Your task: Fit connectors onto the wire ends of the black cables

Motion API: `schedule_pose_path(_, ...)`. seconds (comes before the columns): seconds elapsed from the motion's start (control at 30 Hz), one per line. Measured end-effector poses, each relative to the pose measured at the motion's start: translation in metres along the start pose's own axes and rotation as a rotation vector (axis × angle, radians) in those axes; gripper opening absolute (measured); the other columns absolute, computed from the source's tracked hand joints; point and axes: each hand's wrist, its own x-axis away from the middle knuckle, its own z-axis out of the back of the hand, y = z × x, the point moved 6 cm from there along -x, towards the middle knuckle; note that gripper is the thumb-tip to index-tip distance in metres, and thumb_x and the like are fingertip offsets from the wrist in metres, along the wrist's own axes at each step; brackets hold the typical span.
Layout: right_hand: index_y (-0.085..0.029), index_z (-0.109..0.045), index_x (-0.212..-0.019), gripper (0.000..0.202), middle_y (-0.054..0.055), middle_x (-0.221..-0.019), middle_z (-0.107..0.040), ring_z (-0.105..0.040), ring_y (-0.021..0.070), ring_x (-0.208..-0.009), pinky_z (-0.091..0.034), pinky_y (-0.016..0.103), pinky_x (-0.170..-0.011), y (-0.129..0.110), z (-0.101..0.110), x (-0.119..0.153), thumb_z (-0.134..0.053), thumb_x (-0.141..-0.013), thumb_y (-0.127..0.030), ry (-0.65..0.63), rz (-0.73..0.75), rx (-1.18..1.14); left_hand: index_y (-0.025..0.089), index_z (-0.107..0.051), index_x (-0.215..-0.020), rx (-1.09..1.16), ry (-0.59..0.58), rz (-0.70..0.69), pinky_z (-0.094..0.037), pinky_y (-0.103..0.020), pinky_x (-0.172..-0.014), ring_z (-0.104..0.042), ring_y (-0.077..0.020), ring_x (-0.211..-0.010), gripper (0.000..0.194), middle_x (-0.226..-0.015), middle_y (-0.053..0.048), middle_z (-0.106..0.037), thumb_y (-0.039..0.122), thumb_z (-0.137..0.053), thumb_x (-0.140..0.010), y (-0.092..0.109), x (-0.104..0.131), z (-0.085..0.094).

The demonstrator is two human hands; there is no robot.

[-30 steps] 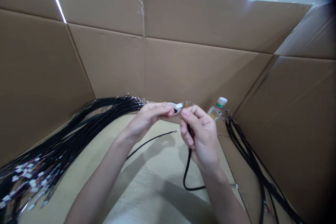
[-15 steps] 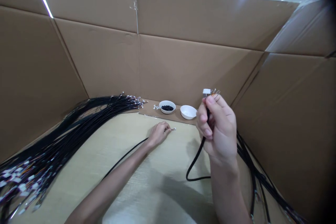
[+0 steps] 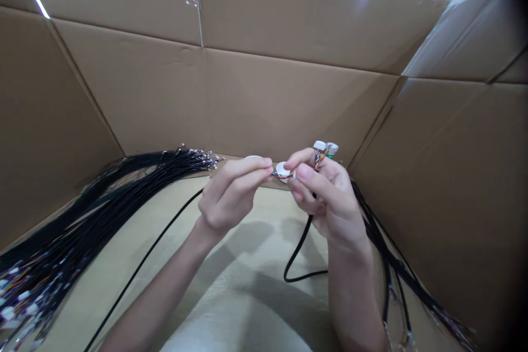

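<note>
Here, both hands pinch the thin cable's [image 3: 155, 241] loose wires [image 3: 284, 176] over the tabletop [image 3: 243, 264], toward its far edge.
The left hand [image 3: 235, 190] nips them, probably for steadiness; the right hand [image 3: 330, 192] seems to nip their tip while its palm keeps the thick cable [image 3: 305, 277], perhaps to pair both ends. A white plug [image 3: 319, 145] pokes up behind its fingers. The bundle [image 3: 124, 206] follows the tabletop's left edge, likely for reach.

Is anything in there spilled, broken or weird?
Nothing looks spilled or broken. The cable bundle on the left looks a bit messy: its wire ends sprawl out near the front. The left hand and right hand block much of the white bowls, so I can't check inside.
</note>
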Motion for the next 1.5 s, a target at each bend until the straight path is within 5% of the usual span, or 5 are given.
schedule_pose_path(0.47,-0.021,-0.080,-0.102,0.005,0.004,-0.086,-0.077,-0.027,0.0002,-0.045,-0.016,0.015,-0.038,-0.004,-0.005,0.003,-0.076,-0.100,-0.019,-0.132,0.082,-0.043,0.023,-0.072,-0.125,-0.257,0.021,-0.179,-0.062,-0.025,-0.076,-0.077,-0.0154,-0.085,0.022,-0.105,-0.003,-0.080,0.030,-0.070,-0.104,-0.038,0.010,0.024)
schedule_pose_path(0.7,-0.023,-0.079,-0.100,0.004,0.003,-0.086,-0.078,-0.075,0.0110,-0.082,-0.061,0.020,-0.076,-0.023,0.003,0.014,-0.079,-0.099,-0.019,-0.074,0.250,0.079,0.027,-0.072,-0.108,-0.313,0.072,-0.057,-0.056,-0.030,-0.073,-0.073,-0.0163,-0.083,0.019,-0.091,-0.002,-0.076,0.040,-0.059,-0.109,-0.087,0.015,0.049)
schedule_pose_path(1.13,-0.022,-0.075,-0.095,0.011,0.000,-0.089,-0.082,-0.082,0.0168,-0.086,-0.068,0.024,-0.078,-0.015,-0.004,0.012,-0.081,-0.096,-0.013,-0.126,0.173,0.051,0.019,-0.070,-0.075,-0.015,-0.351,0.226,-0.048,-0.028,-0.061,-0.065,-0.0158,-0.063,0.041,-0.072,-0.004,-0.071,0.044,-0.061,-0.106,-0.108,0.026,0.018)
schedule_pose_path(1.37,-0.023,-0.075,-0.096,0.006,0.002,-0.085,-0.080,-0.076,0.0130,-0.068,-0.061,0.021,-0.062,-0.006,-0.005,0.005,-0.081,-0.097,-0.022,-0.141,0.118,0.025,0.018,-0.062,-0.054,0.104,-0.393,0.431,-0.030,-0.028,-0.046,-0.049,-0.0104,-0.045,0.057,-0.051,0.001,-0.057,0.051,-0.069,-0.100,-0.104,0.018,0.018)
schedule_pose_path(1.5,-0.022,-0.072,-0.093,0.014,0.002,-0.079,-0.077,-0.040,0.0026,-0.038,-0.028,0.015,-0.036,-0.001,-0.001,0.002,-0.083,-0.095,-0.029,-0.100,0.059,0.024,0.018,-0.054,-0.049,0.208,-0.331,0.581,-0.029,-0.027,-0.042,-0.043,-0.0094,-0.041,0.066,-0.045,0.002,-0.047,0.053,-0.061,-0.105,-0.102,0.016,0.018)
